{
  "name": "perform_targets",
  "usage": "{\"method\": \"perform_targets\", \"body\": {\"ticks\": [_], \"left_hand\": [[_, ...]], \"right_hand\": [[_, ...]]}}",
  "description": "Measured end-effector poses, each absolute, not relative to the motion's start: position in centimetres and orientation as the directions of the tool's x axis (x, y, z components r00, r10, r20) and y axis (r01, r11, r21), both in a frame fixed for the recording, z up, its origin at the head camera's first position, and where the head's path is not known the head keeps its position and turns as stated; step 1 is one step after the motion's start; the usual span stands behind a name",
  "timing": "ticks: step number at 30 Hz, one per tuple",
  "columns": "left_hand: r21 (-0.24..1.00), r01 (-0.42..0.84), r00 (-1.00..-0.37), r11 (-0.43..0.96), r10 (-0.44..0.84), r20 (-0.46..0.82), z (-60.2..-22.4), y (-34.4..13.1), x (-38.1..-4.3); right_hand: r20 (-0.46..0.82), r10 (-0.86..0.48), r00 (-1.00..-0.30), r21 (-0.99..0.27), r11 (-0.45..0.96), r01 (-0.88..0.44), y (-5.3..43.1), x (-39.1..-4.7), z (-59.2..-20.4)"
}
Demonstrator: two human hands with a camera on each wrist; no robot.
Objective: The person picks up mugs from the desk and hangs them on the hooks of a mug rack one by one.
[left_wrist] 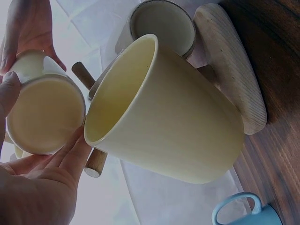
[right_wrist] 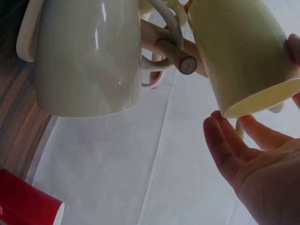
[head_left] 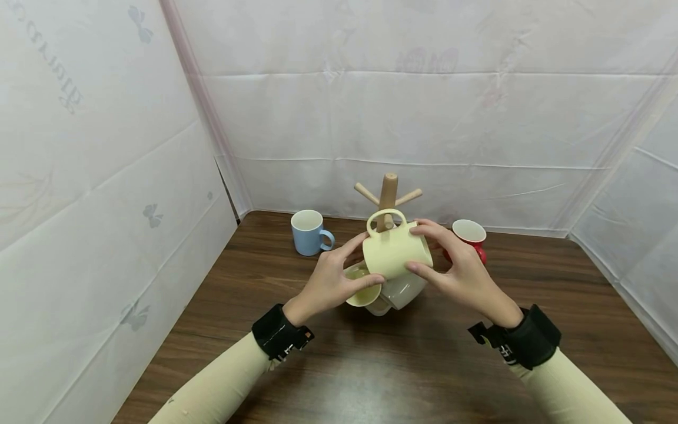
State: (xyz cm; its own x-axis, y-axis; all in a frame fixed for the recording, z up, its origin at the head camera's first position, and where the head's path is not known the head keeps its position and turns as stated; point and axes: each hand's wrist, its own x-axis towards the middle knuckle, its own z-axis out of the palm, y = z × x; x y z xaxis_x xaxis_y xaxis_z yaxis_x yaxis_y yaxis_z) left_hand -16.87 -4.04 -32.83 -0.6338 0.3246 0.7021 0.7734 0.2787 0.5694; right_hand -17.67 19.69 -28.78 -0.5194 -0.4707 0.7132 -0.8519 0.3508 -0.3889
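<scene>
Both hands hold a pale yellow mug (head_left: 397, 250) on its side in front of a wooden mug tree (head_left: 389, 188), handle upward. My left hand (head_left: 335, 278) grips the base end, and that round base (left_wrist: 46, 115) faces the left wrist camera. At the rim end, my right hand (head_left: 458, 268) holds the mug between thumb and fingers; its opening (right_wrist: 267, 98) shows in the right wrist view. Below it, another pale yellow mug (left_wrist: 178, 117) and a grey-white mug (right_wrist: 89, 61) are on the tree. The held mug partly hides the tree's post.
A light blue mug (head_left: 307, 235) stands upright at the back left of the dark wooden table (head_left: 254, 353). Behind my right hand is a red mug (head_left: 470, 231), partly hidden. White sheeting (head_left: 424, 118) encloses the back and sides. Two upper pegs of the tree stick out bare.
</scene>
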Motion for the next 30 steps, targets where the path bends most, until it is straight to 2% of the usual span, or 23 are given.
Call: {"method": "perform_targets", "body": {"ticks": [17, 25, 30], "left_hand": [[0.554, 0.773, -0.633, 0.31, 0.314, 0.707, -33.1, -4.2, -17.4], [0.56, 0.769, -0.638, 0.309, 0.315, 0.702, -33.1, -4.4, -17.4], [0.553, 0.766, -0.64, 0.327, 0.317, 0.7, -33.7, -4.6, -17.8]], "right_hand": [[0.678, -0.505, -0.535, -0.417, 0.335, -0.845, 19.6, -18.4, -29.1], [0.653, -0.518, -0.552, -0.437, 0.338, -0.834, 20.6, -21.0, -31.5], [0.648, -0.522, -0.554, -0.439, 0.338, -0.832, 20.5, -21.0, -31.6]]}}
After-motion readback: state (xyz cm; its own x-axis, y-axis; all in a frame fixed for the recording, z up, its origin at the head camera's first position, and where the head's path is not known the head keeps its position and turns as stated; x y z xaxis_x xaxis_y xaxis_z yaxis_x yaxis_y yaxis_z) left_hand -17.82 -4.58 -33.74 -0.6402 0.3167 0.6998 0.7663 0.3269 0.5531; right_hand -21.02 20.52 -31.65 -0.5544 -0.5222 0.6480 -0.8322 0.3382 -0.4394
